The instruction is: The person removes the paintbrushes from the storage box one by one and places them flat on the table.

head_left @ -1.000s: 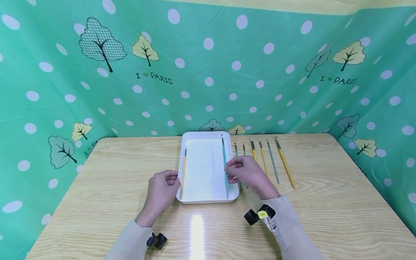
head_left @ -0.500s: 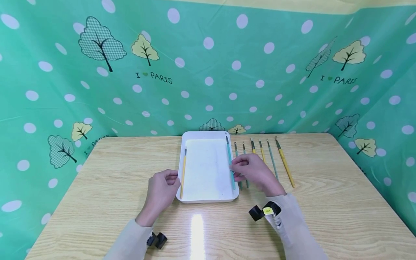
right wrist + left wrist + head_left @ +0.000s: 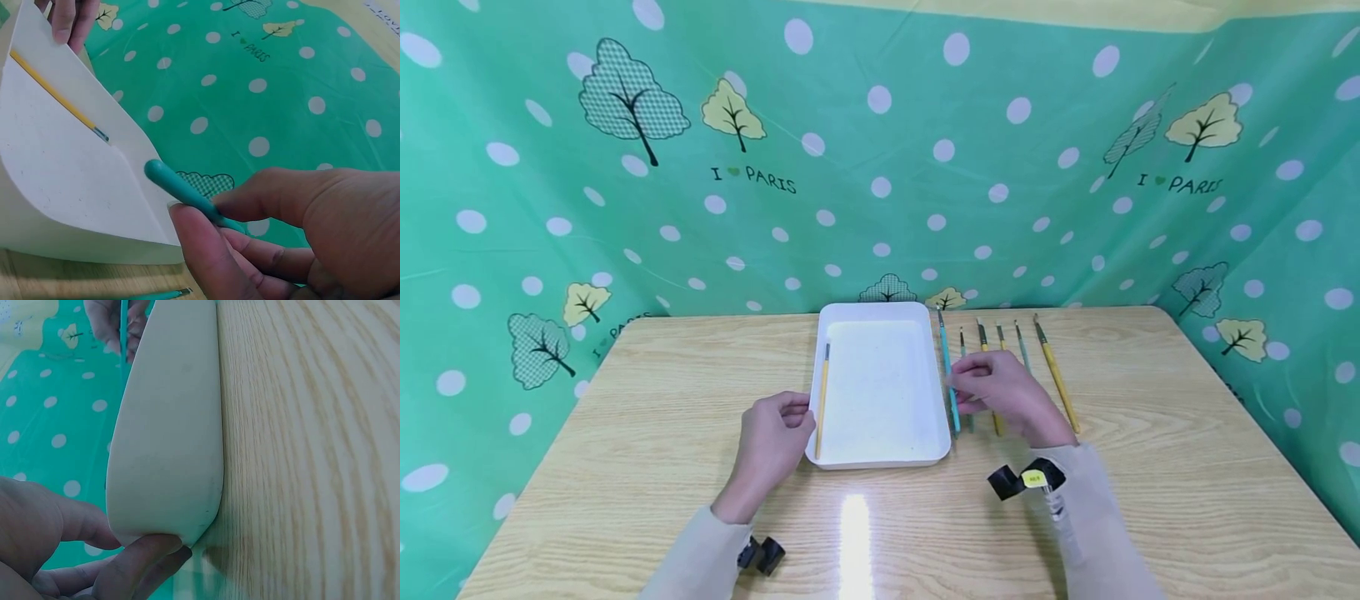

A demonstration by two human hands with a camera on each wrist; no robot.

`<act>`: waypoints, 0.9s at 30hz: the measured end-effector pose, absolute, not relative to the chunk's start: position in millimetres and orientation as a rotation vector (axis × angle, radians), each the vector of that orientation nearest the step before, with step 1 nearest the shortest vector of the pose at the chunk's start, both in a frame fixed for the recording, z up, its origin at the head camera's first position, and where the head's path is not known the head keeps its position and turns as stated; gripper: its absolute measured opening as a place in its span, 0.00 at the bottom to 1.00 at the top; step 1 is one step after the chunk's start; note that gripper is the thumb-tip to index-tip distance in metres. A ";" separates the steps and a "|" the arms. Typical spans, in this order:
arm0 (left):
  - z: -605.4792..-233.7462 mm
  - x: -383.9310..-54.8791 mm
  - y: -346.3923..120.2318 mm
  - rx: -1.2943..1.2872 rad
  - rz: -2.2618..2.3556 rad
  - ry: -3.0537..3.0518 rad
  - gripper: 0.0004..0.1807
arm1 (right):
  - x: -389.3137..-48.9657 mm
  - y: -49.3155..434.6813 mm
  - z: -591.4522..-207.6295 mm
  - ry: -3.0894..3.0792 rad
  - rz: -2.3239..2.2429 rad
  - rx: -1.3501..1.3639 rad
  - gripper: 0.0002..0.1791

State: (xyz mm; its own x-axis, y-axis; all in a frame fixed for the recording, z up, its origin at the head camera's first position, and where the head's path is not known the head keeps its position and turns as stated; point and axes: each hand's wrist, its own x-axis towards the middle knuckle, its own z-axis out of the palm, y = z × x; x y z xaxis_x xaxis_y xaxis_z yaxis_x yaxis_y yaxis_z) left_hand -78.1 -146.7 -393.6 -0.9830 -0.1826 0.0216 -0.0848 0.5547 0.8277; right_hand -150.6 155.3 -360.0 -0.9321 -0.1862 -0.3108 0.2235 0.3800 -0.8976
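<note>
A white tray [image 3: 883,383] lies on the table, with one yellow-handled paintbrush [image 3: 823,400] along its left inner side. My left hand [image 3: 775,442] pinches the tray's left wall, thumb and fingers on either side of it in the left wrist view. Between thumb and fingers, my right hand [image 3: 1006,390] holds a teal paintbrush [image 3: 945,346], bristles pointing away from me. That brush is just outside the tray's right wall, above the table side; its rounded handle end [image 3: 159,172] shows in the right wrist view. The right hand partly covers the brushes beneath it.
Right of the tray, several paintbrushes lie side by side, among them a thin teal one [image 3: 1022,343] and a thicker yellow one [image 3: 1056,375] outermost. A polka-dot green cloth [image 3: 880,167] hangs behind the wooden table [image 3: 700,358].
My right hand has carried the teal paintbrush rightward, from over the tray's inside to beyond its right wall. The left hand has stayed at the tray's left wall.
</note>
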 end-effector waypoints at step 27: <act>-395.0 -79.7 -147.0 0.253 -1.404 -2.704 0.14 | -156.6 197.2 -353.0 2.297 -1.593 0.023 0.22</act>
State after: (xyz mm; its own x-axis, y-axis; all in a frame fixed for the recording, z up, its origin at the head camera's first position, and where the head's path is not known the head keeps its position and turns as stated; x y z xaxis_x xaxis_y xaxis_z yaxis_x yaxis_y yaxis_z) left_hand -79.7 -147.0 -395.0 -0.9828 -0.1847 -0.0013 -0.1073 0.5654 0.8178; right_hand -156.6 197.2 -353.0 -0.9405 -0.1802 -0.2881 0.2068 0.3694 -0.9060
